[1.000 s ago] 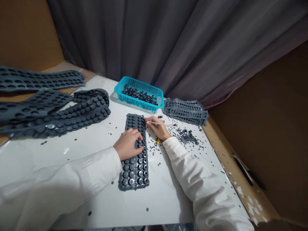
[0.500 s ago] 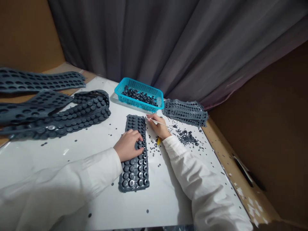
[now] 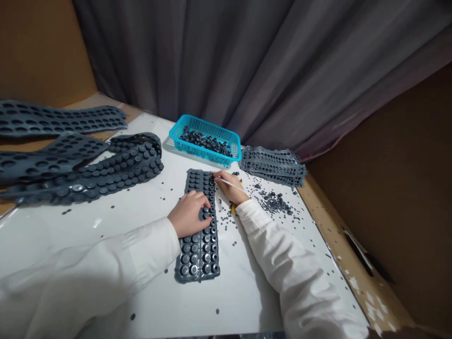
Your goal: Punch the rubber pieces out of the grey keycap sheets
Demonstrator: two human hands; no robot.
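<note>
A dark grey molded rubber sheet [image 3: 195, 252] with rows of round raised caps lies lengthwise in front of me on the white tabletop. My left hand [image 3: 189, 214] presses on its middle, fingers curled over the caps and thumb apart from them. At the far right corner of the sheet, my right hand [image 3: 230, 188] pinches a thin white stick-like tool [image 3: 233, 184], its tip at the sheet's right-hand row. A yellow object [image 3: 233, 208] shows partly from under the right hand. Small dark discs [image 3: 226, 219] are scattered just right of the sheet.
Behind the sheet stands a blue perforated basket [image 3: 205, 154] holding small dark rubber pieces. Stacked rubber sheets [image 3: 271, 165] with holes lie right of it, with a pile of dark bits [image 3: 276, 203] in front. Long rubber strips [image 3: 106, 176] cover the left side. A grey curtain hangs behind.
My right hand has shifted slightly nearer, still pinching the white tool at the sheet's far right corner. The left hand and the sheet stay in place.
</note>
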